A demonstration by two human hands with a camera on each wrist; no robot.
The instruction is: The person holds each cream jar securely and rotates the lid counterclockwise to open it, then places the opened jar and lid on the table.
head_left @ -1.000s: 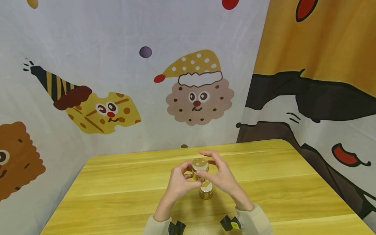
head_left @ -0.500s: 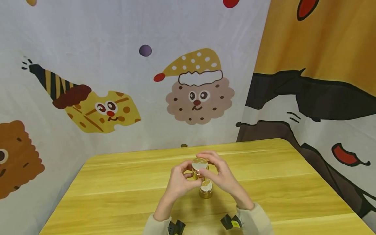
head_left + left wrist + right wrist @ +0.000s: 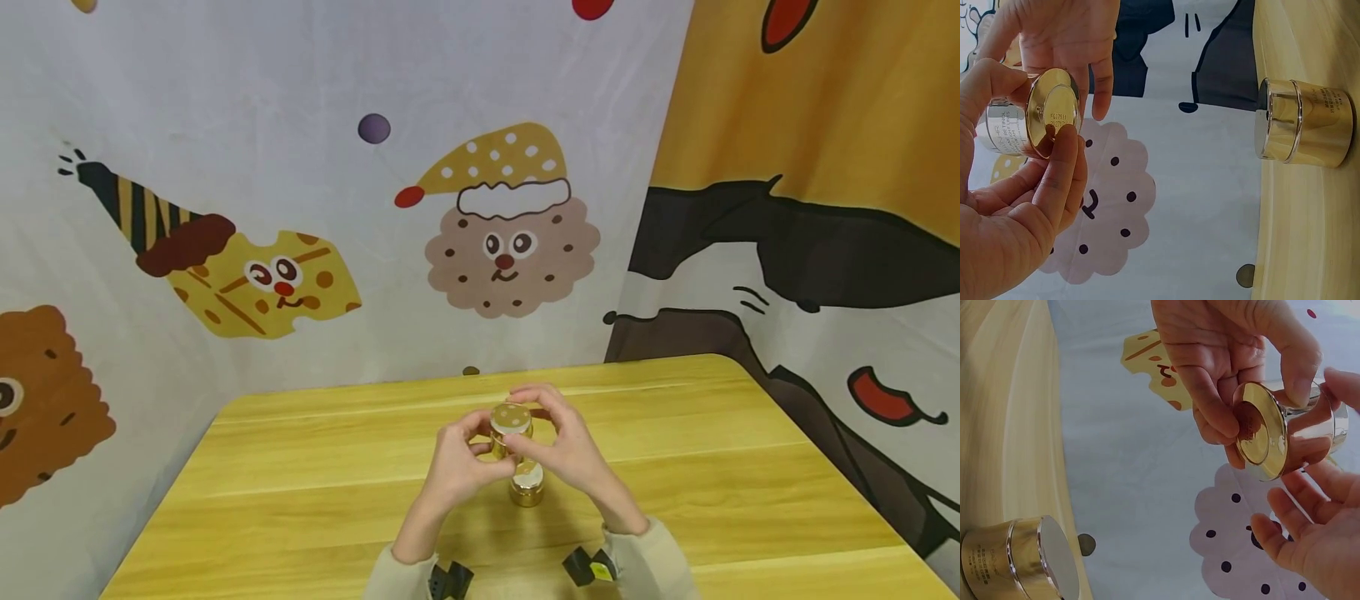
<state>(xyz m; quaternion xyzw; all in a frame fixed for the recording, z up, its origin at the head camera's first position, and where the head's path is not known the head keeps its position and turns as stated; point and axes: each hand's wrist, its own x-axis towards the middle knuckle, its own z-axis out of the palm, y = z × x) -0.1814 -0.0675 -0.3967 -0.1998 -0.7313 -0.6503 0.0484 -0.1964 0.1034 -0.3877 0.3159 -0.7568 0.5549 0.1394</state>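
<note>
A shiny gold cosmetic jar (image 3: 512, 418) is held above the table by my left hand (image 3: 459, 462), thumb and fingers gripping its lower part. Its printed round base (image 3: 1059, 111) faces the left wrist camera, with a left fingertip pressed against it. Around the lid end (image 3: 1339, 425) is my right hand (image 3: 566, 454), fingers spread and fairly straight; its thumb touches or nearly touches the jar, which I cannot tell for certain. A second gold jar (image 3: 527, 490) stands upright and lidded on the table, just nearer to me than the held one.
The wood-grain table (image 3: 315, 492) reaches back to a white cloth backdrop (image 3: 300, 100) printed with cartoon food. A yellow and black printed cloth (image 3: 750, 125) hangs at the right. Each wrist wears a small black camera mount (image 3: 452, 581).
My right fingers closed in around the held jar's lid half a second ago and have since spread apart again. The left grip and the standing jar have stayed in place.
</note>
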